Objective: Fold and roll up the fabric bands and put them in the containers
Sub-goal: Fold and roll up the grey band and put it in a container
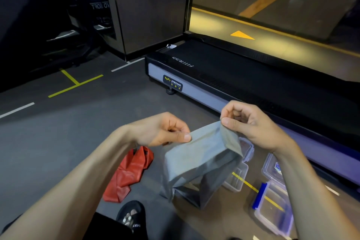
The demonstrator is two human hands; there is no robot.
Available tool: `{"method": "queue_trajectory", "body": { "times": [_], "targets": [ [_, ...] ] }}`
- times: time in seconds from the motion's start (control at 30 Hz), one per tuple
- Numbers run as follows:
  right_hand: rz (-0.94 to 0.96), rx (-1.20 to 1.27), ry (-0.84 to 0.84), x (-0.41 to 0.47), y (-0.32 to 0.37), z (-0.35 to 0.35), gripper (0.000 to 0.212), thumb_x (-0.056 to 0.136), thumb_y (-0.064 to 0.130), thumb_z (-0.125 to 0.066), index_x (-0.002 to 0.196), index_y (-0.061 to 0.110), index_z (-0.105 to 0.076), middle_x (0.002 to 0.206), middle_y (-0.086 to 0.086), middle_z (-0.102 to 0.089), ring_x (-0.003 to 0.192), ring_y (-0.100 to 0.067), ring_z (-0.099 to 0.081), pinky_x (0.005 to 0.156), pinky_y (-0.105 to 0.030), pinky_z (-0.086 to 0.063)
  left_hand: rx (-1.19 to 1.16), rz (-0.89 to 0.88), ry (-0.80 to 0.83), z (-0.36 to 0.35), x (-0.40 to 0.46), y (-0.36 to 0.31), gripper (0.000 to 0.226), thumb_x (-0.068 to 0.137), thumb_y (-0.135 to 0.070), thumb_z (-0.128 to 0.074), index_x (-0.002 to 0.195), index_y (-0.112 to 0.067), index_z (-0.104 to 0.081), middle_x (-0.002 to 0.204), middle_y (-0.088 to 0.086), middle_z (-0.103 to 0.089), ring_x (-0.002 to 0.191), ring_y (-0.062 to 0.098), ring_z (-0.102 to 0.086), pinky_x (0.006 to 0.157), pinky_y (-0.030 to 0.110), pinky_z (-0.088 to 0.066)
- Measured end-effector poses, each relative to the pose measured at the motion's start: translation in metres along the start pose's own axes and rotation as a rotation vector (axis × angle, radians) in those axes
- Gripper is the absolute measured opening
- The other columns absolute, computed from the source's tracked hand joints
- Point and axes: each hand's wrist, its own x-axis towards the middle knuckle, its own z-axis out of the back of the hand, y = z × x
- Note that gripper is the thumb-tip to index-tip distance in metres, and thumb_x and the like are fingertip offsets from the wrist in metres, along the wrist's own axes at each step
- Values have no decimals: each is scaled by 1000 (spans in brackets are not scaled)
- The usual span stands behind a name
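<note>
A grey fabric band (200,160) hangs in the air between my hands, its lower folds trailing down to the floor. My left hand (165,129) pinches its upper left corner between thumb and fingers. My right hand (247,122) pinches the upper right corner a little higher. A crumpled red band (128,173) lies on the floor below my left wrist. Clear plastic containers sit on the floor to the right: a small open one (236,179) partly behind the grey band, one with a blue clip (272,206), and a lidded one (271,167) under my right forearm.
A black treadmill base (214,76) runs across the floor just beyond my hands. My foot in a black slipper (130,214) rests near the red band. Yellow and white lines mark the grey floor (58,122). A dark pillar (152,9) stands behind.
</note>
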Motion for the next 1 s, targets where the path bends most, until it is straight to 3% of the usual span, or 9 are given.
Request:
{"method": "queue_trajectory", "body": {
  "times": [0.1,0.23,0.37,0.47,0.57,0.67,0.73,0.8,1.0],
  "targets": [
    [17,8,33,-3,6,0,9,94,14,-68,93,5,-65,83,1,-65,77,-9,-57,73,-19,-46,86,19,26,4,-2,-3,25,101,-31,-63,81,-16,-65,67,9,-39,62,20,-32,55,26,-28],
    [37,2,44,-4,11,-3,9,95,15,-71,92,9,-66,83,-3,-65,78,-12,-56,74,-21,-46,470,-135,-282,3,6,5,18,99,-35,-66,86,-24,-70,72,-12,-67,64,3,-58,63,24,-45],
    [40,-28,-26,-4,8,0,6,95,10,-70,92,8,-66,81,-8,-65,75,-15,-55,71,-24,-45,257,-46,-121,-3,6,2,19,97,-20,-71,79,-25,-70,63,-20,-63,61,-10,-50,62,11,-40],
    [39,-49,-36,-4,6,2,5,95,5,-68,91,8,-66,80,-9,-64,74,-15,-55,70,-25,-45,242,7,-36,-7,5,6,29,99,-15,-67,73,-26,-61,53,-19,-51,52,-6,-40,56,9,-34],
    [75,-32,-83,-6,9,4,6,95,5,-68,91,9,-65,81,1,-64,75,-11,-55,70,-19,-45,274,53,20,-10,6,11,29,100,-20,-67,72,-22,-61,58,-13,-51,57,-1,-42,59,13,-38],
    [108,17,-159,-8,13,11,5,93,11,-67,92,7,-64,84,-7,-62,76,-14,-54,69,-18,-45,232,-27,-84,-9,3,6,25,99,-22,-67,75,-19,-65,63,-1,-60,62,6,-50,62,20,-43],
    [122,25,-208,-8,12,15,7,92,12,-66,93,6,-63,85,-11,-60,76,-13,-53,70,-17,-45,8,-121,-188,-4,-2,-3,21,98,-18,-68,82,-6,-68,66,7,-58,65,11,-47,62,23,-40],
    [104,5,-225,-8,7,17,8,92,14,-66,93,6,-63,85,-11,-61,76,-12,-54,70,-17,-45,-177,-126,-215,5,-8,-8,18,96,-21,-71,84,-7,-72,68,7,-55,66,15,-43,60,23,-36],
    [70,-31,-203,-7,0,17,4,95,7,-67,93,5,-63,82,-6,-61,71,-7,-53,67,-15,-42,-10,94,-27,-6,-7,-7,23,100,-23,-64,80,-12,-68,55,-10,-46,49,7,-36,46,17,-30]
  ]
}}
